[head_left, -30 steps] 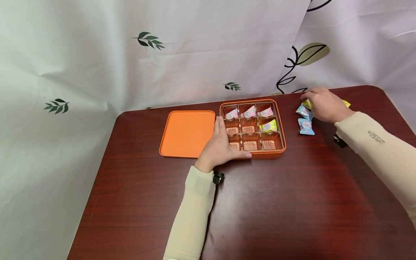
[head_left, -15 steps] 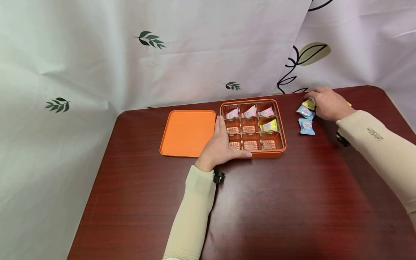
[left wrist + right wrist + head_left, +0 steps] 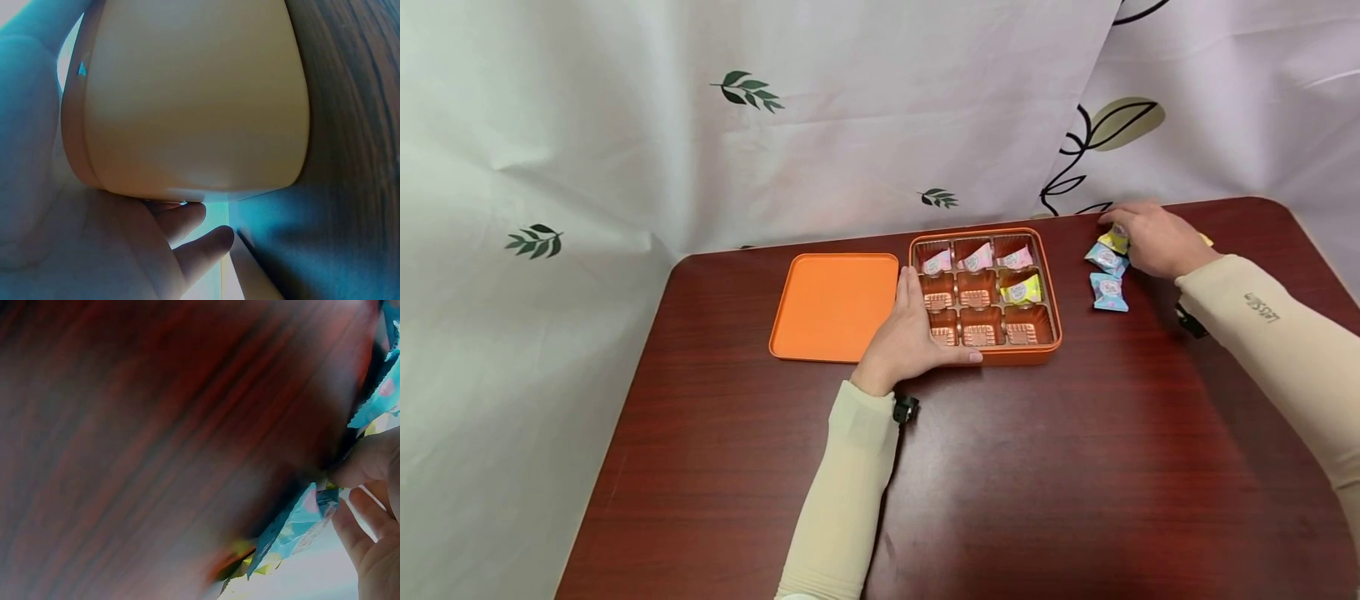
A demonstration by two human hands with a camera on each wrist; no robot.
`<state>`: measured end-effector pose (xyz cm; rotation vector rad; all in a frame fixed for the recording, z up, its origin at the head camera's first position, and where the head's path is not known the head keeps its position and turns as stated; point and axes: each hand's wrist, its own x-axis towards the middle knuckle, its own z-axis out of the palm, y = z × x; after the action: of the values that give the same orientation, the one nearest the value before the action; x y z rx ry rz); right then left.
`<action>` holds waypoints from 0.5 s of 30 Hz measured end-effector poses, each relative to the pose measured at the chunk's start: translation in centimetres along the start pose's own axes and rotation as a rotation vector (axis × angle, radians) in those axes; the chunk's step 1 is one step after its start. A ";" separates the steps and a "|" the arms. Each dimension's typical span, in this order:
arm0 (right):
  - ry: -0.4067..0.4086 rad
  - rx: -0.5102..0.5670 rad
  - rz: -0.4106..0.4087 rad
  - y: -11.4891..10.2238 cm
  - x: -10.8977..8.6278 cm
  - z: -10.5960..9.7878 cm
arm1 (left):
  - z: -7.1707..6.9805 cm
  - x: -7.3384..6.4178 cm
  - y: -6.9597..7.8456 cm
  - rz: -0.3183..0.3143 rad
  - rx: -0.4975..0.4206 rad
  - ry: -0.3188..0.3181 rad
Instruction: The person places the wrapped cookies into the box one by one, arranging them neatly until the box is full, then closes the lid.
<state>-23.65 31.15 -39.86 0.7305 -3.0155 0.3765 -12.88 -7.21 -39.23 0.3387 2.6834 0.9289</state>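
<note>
My left hand (image 3: 904, 337) rests against the near left corner of an orange box (image 3: 1051, 333), fingers straight along its left side, thumb along its front wall. In the left wrist view the smooth box wall (image 3: 194, 106) fills the middle. Within the divided tray are pink candies (image 3: 975, 258) in the back row and one yellow candy (image 3: 1021, 291) in the middle row. At the right, my right hand (image 3: 1161, 240) is down among wrapped candies. Its thumb and fingers pinch the end of a blue candy (image 3: 294, 528) in the right wrist view; this candy is hidden from the head view.
An orange lid (image 3: 835, 304) lies left of the box. Blue candies (image 3: 1108, 292) and a yellow candy (image 3: 1117, 240) lie left of the right hand; another yellow one (image 3: 1206, 239) peeks out beyond it. A patterned white curtain (image 3: 842, 142) hangs behind the dark red table (image 3: 1037, 483).
My right hand has shifted slightly right over the candies, so more of the yellow candy by its fingers shows. The left hand stays at the box corner.
</note>
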 end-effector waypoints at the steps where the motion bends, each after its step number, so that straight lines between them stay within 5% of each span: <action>1: -0.003 0.001 -0.002 0.0 0.0 0.0 | 0.0 0.0 0.0 0.000 0.000 0.001; 15: -0.063 -0.028 0.021 0.3 0.1 -0.1 | 0.0 0.0 0.0 -0.003 -0.008 0.001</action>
<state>-23.87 31.35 -39.78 0.7223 -3.0826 0.3175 -12.88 -7.17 -39.25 0.3318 2.6795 0.9392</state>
